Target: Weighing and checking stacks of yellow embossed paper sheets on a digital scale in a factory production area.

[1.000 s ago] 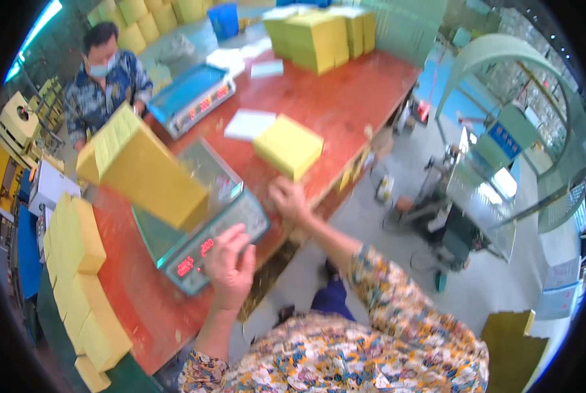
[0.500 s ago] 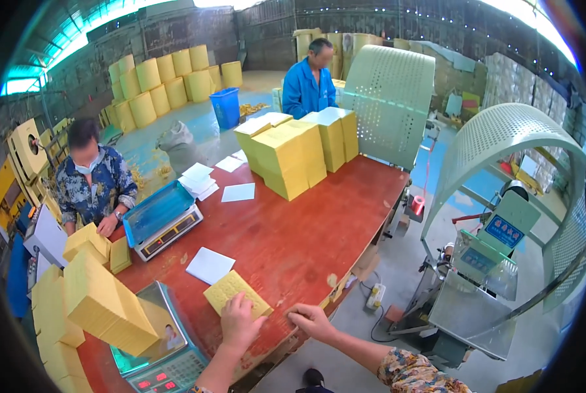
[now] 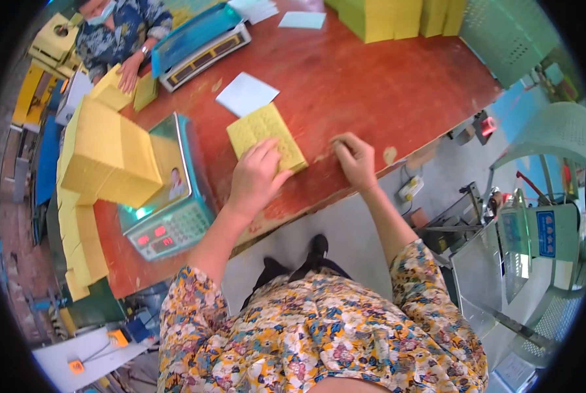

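A small stack of yellow paper sheets point(image 3: 265, 128) with a pitted top lies near the table's front edge. My left hand point(image 3: 259, 171) rests on its near part, fingers laid over the top and thumb spread out to the right. To the right of the stack, my right hand point(image 3: 356, 159) is just above the red table point(image 3: 345, 85), its fingers closed in a pinch; I cannot make out anything between the fingertips. A white sheet point(image 3: 248, 94) lies just beyond the yellow stack.
On the left, a teal digital scale point(image 3: 168, 226) carries a tall yellow paper block point(image 3: 109, 154). Beyond it stands a second scale with a blue tray point(image 3: 195, 38). A co-worker's hand point(image 3: 130, 71) touches yellow stacks. Big yellow blocks point(image 3: 388, 19) stand at the back; a machine point(image 3: 535, 229) is right.
My view has tilted down, so the table sits higher in the picture and my shirt and feet show. My left hand stays on the yellow stack; my right hand stays beside it.
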Tool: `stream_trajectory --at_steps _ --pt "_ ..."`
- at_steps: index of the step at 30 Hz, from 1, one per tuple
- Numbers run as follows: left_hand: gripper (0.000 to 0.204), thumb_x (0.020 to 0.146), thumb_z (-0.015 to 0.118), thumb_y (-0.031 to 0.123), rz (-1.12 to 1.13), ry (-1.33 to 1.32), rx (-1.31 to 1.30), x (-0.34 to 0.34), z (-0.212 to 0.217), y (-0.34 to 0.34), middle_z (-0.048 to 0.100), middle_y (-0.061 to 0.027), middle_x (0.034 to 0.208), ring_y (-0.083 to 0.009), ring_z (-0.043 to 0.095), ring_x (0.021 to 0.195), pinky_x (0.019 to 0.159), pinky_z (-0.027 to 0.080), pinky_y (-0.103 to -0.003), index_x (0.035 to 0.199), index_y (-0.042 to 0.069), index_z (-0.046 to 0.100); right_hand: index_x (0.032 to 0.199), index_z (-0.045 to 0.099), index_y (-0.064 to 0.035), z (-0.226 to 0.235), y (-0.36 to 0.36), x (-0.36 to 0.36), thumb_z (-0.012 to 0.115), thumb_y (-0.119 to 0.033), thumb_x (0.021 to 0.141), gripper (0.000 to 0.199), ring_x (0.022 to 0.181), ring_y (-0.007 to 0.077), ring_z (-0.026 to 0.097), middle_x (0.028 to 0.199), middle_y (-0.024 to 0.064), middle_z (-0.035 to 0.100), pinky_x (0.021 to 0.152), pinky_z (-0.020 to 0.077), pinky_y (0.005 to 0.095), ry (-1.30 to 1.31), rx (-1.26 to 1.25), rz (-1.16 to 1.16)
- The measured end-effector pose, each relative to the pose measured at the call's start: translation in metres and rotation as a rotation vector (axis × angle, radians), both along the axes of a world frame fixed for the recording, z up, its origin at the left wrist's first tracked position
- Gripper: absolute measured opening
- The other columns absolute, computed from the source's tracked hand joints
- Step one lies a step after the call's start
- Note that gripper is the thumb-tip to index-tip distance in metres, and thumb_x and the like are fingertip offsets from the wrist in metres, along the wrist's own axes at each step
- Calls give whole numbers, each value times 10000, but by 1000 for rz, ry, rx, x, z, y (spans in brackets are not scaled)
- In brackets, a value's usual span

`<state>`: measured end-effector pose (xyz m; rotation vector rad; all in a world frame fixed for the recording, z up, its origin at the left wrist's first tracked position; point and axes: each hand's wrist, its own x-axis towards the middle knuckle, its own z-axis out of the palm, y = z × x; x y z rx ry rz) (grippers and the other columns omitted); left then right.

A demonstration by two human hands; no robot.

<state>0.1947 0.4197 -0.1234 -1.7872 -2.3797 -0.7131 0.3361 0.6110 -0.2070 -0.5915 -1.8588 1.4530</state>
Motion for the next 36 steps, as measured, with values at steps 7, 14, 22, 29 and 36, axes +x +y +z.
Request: stream_trajectory --at_steps 7,14,22,29,36 --pt "239 781 749 124 -11 56 44 3 -11 -8 616 -193 1239 -357 582 1165 980 475 -433 888 -12 584 922 666 -2 -15 -10 0 595 -53 881 96 625 76 535 678 40 598 589 449 254 -15 -39 -5" --pt "119 833 680 80 33 106 109 18 -9 -12 626 -176 1227 -350 566 1200 1003 458 -450 862 -12 610 911 658 16 -1 -16 8 587 -71 885 115 655 72 536 714 37 610 611 448 250 -7 -93 -26" --pt "125 806 704 136 -54 268 107 89 -2 -64 600 -145 1298 -324 505 1283 1095 346 -528 797 33 633 1191 592 9 48 -77 43 563 -273 983 351 773 87 600 885 20 637 635 481 233 -187 -839 341" --pt "498 926 681 275 531 -225 513 96 -23 -112 597 -192 1276 -297 539 1231 1044 407 -396 1299 -7 512 1257 545 44 53 -131 45 559 -8 874 387 991 108 604 1112 74 645 854 475 257 -162 -544 390" --pt "294 991 592 231 408 -1597 615 73 23 -198 675 -21 983 -73 617 861 761 501 -228 1127 -25 637 1255 552 39 134 -183 22 586 4 900 358 932 96 609 1081 53 652 811 485 250 -94 -428 598"
